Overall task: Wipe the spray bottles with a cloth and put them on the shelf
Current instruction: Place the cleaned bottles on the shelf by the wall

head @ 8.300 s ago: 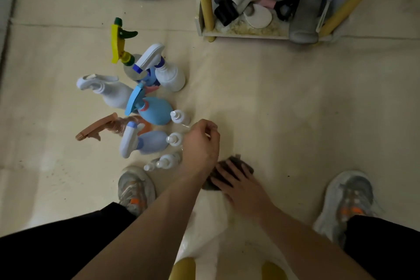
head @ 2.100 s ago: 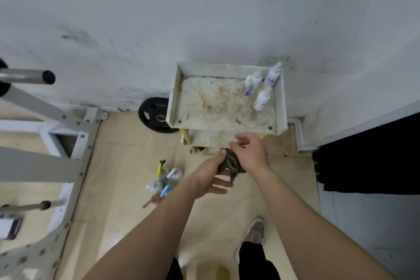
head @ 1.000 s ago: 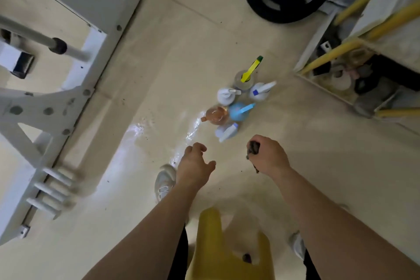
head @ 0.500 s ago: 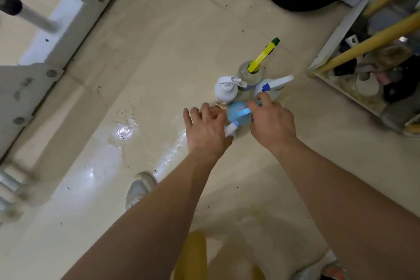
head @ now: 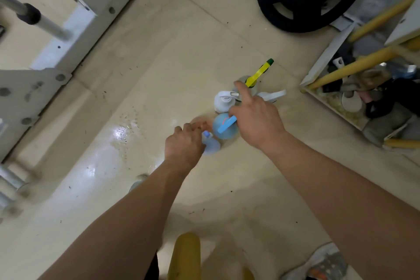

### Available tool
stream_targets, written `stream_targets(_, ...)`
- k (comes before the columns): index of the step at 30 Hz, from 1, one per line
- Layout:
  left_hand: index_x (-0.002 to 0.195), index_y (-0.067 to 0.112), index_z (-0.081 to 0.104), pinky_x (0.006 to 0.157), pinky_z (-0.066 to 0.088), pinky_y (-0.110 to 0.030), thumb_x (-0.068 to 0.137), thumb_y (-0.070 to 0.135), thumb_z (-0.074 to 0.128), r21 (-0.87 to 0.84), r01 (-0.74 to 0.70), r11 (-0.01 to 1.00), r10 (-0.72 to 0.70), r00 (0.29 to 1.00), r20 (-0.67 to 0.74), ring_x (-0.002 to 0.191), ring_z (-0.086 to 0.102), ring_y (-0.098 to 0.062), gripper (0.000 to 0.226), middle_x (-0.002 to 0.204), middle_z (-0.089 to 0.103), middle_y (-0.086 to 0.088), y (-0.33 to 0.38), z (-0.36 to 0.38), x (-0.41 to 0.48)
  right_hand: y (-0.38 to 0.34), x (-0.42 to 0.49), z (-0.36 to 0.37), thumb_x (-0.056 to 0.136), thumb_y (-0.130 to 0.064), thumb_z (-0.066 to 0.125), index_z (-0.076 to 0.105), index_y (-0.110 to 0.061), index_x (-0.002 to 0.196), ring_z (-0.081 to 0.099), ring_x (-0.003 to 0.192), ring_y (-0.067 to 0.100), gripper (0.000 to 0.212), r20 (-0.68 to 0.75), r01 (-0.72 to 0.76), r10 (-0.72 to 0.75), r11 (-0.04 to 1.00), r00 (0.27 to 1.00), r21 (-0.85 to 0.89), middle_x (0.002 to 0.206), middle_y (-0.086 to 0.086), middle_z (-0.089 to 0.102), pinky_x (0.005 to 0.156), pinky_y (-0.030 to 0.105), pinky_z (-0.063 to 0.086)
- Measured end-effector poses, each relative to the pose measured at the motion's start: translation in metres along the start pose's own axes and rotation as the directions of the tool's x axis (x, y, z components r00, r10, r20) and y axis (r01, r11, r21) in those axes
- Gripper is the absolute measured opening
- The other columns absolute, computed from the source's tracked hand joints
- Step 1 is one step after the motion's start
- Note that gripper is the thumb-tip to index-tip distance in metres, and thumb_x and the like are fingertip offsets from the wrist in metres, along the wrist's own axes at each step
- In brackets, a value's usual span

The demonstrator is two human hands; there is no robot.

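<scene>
Step in hand: take the next bottle from the group on the floor.

1. Current state. The left hand is at the pale bottle. Its fingers curl over the bottle's spray head and appear to grip it, but blur hides the exact contact. The right hand hovers over the group with the index finger straight and the other fingers tucked under. The cloth is not visible, so it cannot be told whether this hand holds it.
2. Position. The pale bottle stands upright, touching or just beside the blue bottle. The white bottle and the yellow-trigger bottle stand close behind. The shelf is to the right, well apart.
3. Procedure. Grip below the trigger, at the neck, not on the lever. Lift straight up. The bottles are tightly packed, so a sideways pull is likely to topple a neighbour.
4. Wipe the body and head before moving to the shelf.
</scene>
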State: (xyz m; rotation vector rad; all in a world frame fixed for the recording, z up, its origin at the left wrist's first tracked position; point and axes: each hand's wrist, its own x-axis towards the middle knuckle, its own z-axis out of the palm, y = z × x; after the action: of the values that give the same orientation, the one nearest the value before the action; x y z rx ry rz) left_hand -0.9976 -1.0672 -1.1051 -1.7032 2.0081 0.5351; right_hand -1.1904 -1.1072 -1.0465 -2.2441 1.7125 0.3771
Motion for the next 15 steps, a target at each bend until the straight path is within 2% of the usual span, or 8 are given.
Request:
stream_targets(2, 0.137, 0.022, 0.053, 0.072, 0.043, -0.034, 0.099, 0.039, 0.055, -0.027, 0.002, 1.0, -0.001, 0.999, 0.035, 0.106, 0.055, -0.026, 0.042, 0.12, 0.052, -0.006, -0.009, -0.006, -0.007, -0.004, 0.019, -0.015, 0.092, -0.019, 0.064, 0.07, -0.023, 0.108, 0.061, 0.098, 0.034, 0.016, 0.167, -0.019, 0.02, 1.0, 0.986, -0.006, 0.162, 0.006, 0.016, 0.066, 0.036, 0.037)
stream_targets(4, 0.134, 0.02, 0.056, 0.07, 0.041, -0.033, 0.098, 0.037, 0.057, -0.071, -0.003, 0.997, 0.008, 0.997, 0.072, 0.103, 0.057, -0.027, 0.04, 0.117, 0.051, -0.007, -0.016, -0.012, -0.011, -0.01, 0.036, -0.02, 0.09, -0.027, 0.07, 0.068, -0.021, 0.113, 0.062, 0.104, 0.035, 0.024, 0.261, -0.034, 0.039, 0.999, 0.964, -0.025, 0.152, 0.008, 0.027, 0.068, 0.037, 0.039)
stream_targets(7, 0.131, 0.021, 0.057, 0.07, 0.037, -0.033, 0.096, 0.036, 0.059, -0.128, -0.022, 0.991, 0.036, 0.993, 0.108, 0.101, 0.058, -0.028, 0.038, 0.114, 0.05, -0.007, -0.026, -0.022, -0.017, -0.016, 0.048, -0.013, 0.09, -0.039, 0.072, 0.067, -0.02, 0.114, 0.062, 0.103, 0.031, 0.031, 0.302, -0.03, 0.057, 0.995, 0.952, -0.093, 0.132, 0.008, 0.041, 0.069, 0.035, 0.038)
stream_targets(15, 0.145, 0.025, 0.045, 0.071, 0.037, -0.031, 0.096, 0.045, 0.058, -0.178, -0.087, 0.98, 0.105, 0.99, 0.096, 0.1, 0.056, -0.026, 0.055, 0.111, 0.05, -0.006, -0.041, -0.053, -0.029, -0.013, 0.042, 0.002, 0.097, -0.037, 0.063, 0.064, -0.016, 0.12, 0.062, 0.114, 0.028, 0.031, 0.287, -0.07, 0.091, 0.994, 0.954, -0.081, 0.127, 0.005, 0.056, 0.074, 0.032, 0.037)
